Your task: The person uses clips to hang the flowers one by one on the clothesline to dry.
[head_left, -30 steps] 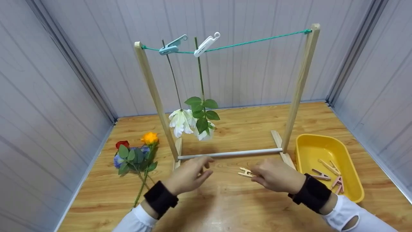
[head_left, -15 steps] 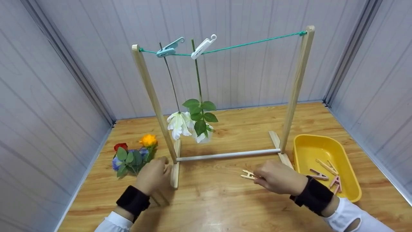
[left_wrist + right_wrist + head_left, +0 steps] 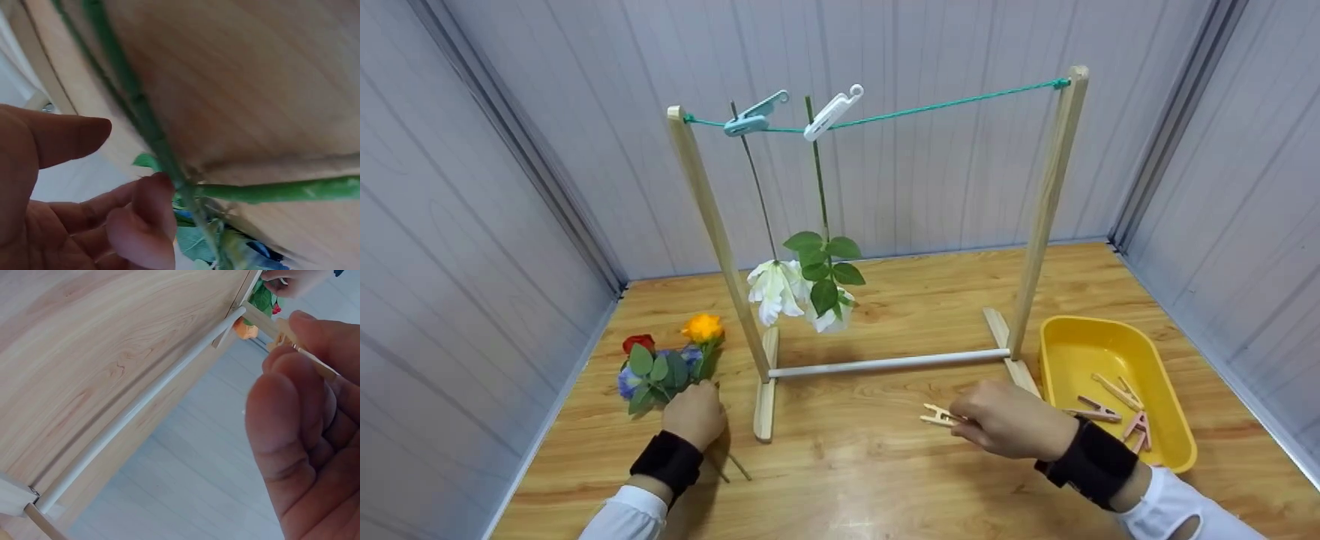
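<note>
My right hand (image 3: pixel 1009 420) pinches a pale yellow clothespin (image 3: pixel 937 415) between thumb and fingers, above the table's middle. At the left, my left hand (image 3: pixel 695 416) is over the flower stems (image 3: pixel 135 95). In the left wrist view its thumb stands apart from the fingers, and a fingertip meets a green stem without closing round it. The lying flowers include a red one (image 3: pixel 638 343), an orange one (image 3: pixel 703 328) and blue-purple ones (image 3: pixel 628 382) among green leaves. Two white flowers (image 3: pixel 775 291) hang head down from a green cord (image 3: pixel 945 106), held by a light blue clothespin (image 3: pixel 748 124) and a white clothespin (image 3: pixel 832 114).
Two wooden posts (image 3: pixel 1046 210) carry the cord, and a white rod (image 3: pixel 885 364) joins their feet. A yellow basin (image 3: pixel 1069 330) at the right holds several clothespins (image 3: pixel 1119 391). Panelled walls (image 3: pixel 930 180) stand behind and at both sides of the wooden table (image 3: pixel 877 480).
My left hand has moved left from in front of the stand to the flower stems. My right hand keeps the pale yellow clothespin and has hardly moved. The head view has shifted slightly.
</note>
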The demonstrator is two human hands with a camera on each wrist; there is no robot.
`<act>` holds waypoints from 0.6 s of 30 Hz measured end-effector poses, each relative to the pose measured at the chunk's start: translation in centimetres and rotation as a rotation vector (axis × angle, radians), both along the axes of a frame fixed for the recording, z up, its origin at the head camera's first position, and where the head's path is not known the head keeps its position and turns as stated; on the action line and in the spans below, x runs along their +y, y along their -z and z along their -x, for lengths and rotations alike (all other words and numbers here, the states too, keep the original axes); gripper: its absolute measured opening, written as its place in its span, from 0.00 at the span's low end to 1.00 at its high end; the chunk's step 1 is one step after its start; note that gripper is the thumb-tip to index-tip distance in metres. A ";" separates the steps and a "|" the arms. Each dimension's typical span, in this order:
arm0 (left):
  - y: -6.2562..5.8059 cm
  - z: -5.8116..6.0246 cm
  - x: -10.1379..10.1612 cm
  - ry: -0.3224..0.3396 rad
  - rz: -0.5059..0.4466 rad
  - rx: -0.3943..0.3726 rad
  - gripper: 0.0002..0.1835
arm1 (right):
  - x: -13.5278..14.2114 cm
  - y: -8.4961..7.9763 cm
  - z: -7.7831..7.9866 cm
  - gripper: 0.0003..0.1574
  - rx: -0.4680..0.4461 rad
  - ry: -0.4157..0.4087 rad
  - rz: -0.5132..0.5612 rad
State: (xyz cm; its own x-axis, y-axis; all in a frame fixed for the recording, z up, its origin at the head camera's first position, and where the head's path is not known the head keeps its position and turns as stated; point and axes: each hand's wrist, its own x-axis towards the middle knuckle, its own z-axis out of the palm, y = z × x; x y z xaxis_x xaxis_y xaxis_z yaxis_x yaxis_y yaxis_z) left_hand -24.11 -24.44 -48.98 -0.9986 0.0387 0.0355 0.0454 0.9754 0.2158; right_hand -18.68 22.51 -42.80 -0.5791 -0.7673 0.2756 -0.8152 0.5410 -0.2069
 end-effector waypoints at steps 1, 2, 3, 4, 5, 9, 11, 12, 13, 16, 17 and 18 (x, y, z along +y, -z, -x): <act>0.1 0.0 -0.1 -0.008 0.003 0.001 0.09 | 0.0 0.0 0.0 0.17 0.008 -0.003 0.000; 0.2 0.1 -0.1 -0.019 0.008 0.000 0.09 | 0.0 0.1 0.0 0.17 0.012 -0.003 0.000; 0.3 0.1 -0.2 -0.029 0.014 0.004 0.09 | 0.0 0.1 0.1 0.17 0.008 -0.003 0.003; 0.4 0.1 -0.2 -0.036 0.023 0.011 0.10 | 0.0 0.1 0.1 0.17 0.003 -0.003 0.005; 0.5 0.1 -0.2 -0.044 0.031 0.024 0.10 | 0.0 0.1 0.1 0.17 -0.003 -0.003 0.007; 0.5 0.0 -0.2 -0.076 0.052 0.086 0.17 | 0.0 0.2 0.0 0.17 -0.012 0.003 0.009; 0.4 0.1 -0.4 -0.092 0.051 0.097 0.18 | 0.0 0.4 -0.1 0.17 -0.010 0.003 0.011; 0.3 0.1 -0.5 -0.096 0.054 0.091 0.17 | 0.0 0.4 -0.1 0.17 -0.009 0.003 0.013; 0.2 0.0 -0.6 -0.101 0.053 0.079 0.15 | 0.0 0.4 -0.1 0.17 -0.008 0.001 0.016; 0.1 0.0 -1.1 -0.099 0.062 0.027 0.11 | 0.1 0.5 -0.1 0.17 -0.007 -0.006 0.029; 0.1 0.0 -1.2 -0.094 0.065 0.008 0.10 | 0.1 0.5 -0.1 0.17 -0.005 -0.008 0.033; 0.1 -0.1 -1.3 -0.091 0.066 -0.008 0.10 | 0.1 0.5 -0.1 0.18 -0.008 -0.007 0.035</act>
State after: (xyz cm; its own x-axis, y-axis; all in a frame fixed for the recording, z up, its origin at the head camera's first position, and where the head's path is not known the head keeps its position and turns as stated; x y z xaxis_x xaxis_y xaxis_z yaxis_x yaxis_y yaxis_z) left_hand -24.04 -25.75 -49.06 -0.9983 -0.0505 0.0277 -0.0458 0.9875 0.1511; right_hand -18.55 22.59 -43.31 -0.5758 -0.7614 0.2979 -0.8174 0.5274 -0.2319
